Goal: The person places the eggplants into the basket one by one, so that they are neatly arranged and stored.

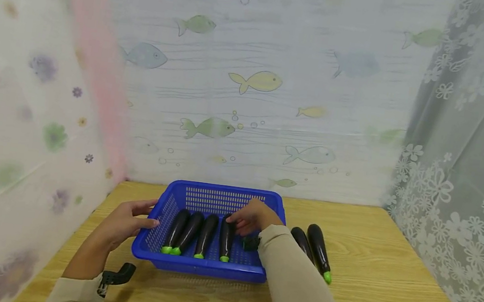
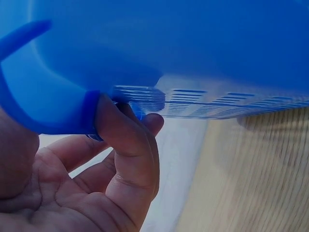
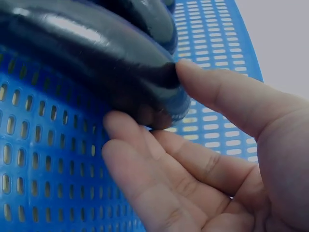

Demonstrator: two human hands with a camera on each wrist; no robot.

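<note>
A person's left hand [image 1: 129,220] grips a blue plastic basket with holes [image 1: 201,263] by its rim. Inside, the right hand [image 1: 254,218] pinches the far end of a long, shiny black eggplant with a green tip [image 1: 225,244].

My head view looks forward and down across the table [image 1: 381,269] to the fish-printed wall [image 1: 291,41], far enough back to take in the basket [image 1: 210,264], the left hand [image 1: 126,222] and the right hand [image 1: 257,217]. My left wrist view sits very close, facing the basket's rim and slotted wall; it is soft and tilted, so I think, though I can't be sure, it looks from outside. My right wrist view peers closely past the fingers at one eggplant [image 3: 111,58] inside, which my head view shares.
</note>
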